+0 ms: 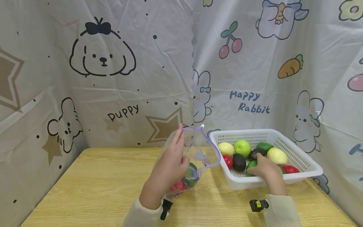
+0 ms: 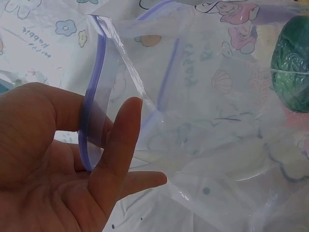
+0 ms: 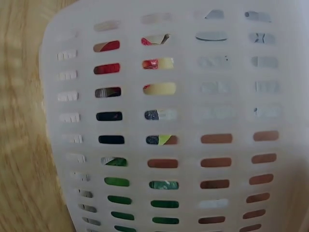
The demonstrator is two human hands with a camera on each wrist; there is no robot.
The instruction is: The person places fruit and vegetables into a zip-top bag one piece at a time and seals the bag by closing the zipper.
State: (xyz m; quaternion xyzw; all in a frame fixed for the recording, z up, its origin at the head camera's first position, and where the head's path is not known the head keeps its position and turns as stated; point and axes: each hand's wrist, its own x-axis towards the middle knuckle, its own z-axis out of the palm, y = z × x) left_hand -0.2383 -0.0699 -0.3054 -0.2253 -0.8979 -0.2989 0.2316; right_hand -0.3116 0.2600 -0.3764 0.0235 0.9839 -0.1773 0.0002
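Note:
My left hand (image 1: 170,164) holds the rim of a clear zip bag (image 1: 208,157) with a purple seal. In the left wrist view, the purple rim (image 2: 91,96) runs between the fingers, and the mouth gapes. Inside the bag, a dark green fruit (image 1: 190,176) and a red fruit (image 1: 178,186) lie toward the bottom. My right hand (image 1: 266,168) reaches into a white basket (image 1: 235,183), its thumb and fingers curled round a green oval fruit (image 1: 251,167). In the right wrist view, the basket's slotted wall (image 3: 188,150) mostly hides that hand.
The basket also holds a green apple (image 1: 242,148), pale yellow fruits (image 1: 277,156), dark avocado-like fruits (image 1: 239,162) and red fruits (image 1: 290,169). It stands at the right of the wooden table (image 1: 93,186). A printed curtain (image 1: 158,82) hangs behind.

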